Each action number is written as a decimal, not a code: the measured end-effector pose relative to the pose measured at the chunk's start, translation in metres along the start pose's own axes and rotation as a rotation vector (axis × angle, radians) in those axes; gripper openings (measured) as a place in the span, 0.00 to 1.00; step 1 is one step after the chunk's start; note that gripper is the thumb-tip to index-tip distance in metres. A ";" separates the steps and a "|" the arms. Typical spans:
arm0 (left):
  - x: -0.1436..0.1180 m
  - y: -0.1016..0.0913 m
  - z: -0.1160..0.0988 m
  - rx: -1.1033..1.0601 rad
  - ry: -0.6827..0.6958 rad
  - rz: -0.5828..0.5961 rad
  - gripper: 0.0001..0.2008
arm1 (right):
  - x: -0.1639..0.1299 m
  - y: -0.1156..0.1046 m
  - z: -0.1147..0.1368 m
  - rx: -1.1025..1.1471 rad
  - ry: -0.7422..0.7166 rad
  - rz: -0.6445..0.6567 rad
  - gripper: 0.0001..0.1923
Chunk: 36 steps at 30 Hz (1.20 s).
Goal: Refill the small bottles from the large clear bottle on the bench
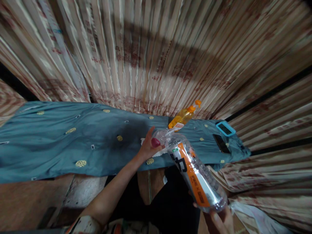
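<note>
My right hand (220, 220) grips the base of a large clear plastic bottle (195, 172) with an orange and white label, tilted so its neck points away from me. My left hand (148, 146) reaches to the bottle's mouth, and its fingers close around the dark red cap (155, 142). Under that hand lies a white cloth or tissue (159, 152) on a blue-green patterned cloth (60, 143) that covers a long table. A smaller bottle of orange liquid (183, 117) with an orange cap lies just beyond the big bottle's neck.
Two phones rest on the table's right end, one in a light blue case (225, 128) and one dark (221, 143). Striped, printed curtains (156, 55) hang behind and to the right. A brown floor (29, 201) shows below the table edge.
</note>
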State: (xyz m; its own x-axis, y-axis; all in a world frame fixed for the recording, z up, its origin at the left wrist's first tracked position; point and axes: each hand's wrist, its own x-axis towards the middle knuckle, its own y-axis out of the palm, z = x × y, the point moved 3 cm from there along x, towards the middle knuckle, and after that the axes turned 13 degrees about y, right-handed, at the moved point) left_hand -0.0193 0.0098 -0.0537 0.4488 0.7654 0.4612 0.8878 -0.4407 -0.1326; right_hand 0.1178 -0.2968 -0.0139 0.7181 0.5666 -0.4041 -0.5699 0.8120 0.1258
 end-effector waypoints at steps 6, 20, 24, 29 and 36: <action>0.016 -0.002 -0.010 0.016 0.051 0.058 0.37 | -0.002 0.006 0.003 -0.024 -0.030 0.029 0.39; 0.016 0.005 -0.019 0.198 0.080 -0.054 0.34 | 0.002 -0.008 0.004 -0.062 -0.049 -0.063 0.39; 0.020 0.007 -0.020 0.225 0.059 -0.063 0.28 | 0.000 -0.003 0.009 -0.062 -0.047 -0.085 0.43; 0.021 0.011 -0.019 0.152 0.041 -0.078 0.30 | -0.005 0.005 0.016 -0.062 -0.048 -0.116 0.49; 0.020 0.015 -0.016 0.117 -0.016 -0.041 0.30 | -0.002 0.002 0.018 -0.156 -0.093 -0.074 0.37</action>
State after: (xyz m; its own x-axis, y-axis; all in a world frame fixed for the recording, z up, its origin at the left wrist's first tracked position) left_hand 0.0008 0.0108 -0.0325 0.4129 0.7894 0.4544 0.9107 -0.3520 -0.2160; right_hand 0.1220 -0.2941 0.0036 0.7902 0.5223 -0.3206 -0.5638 0.8246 -0.0464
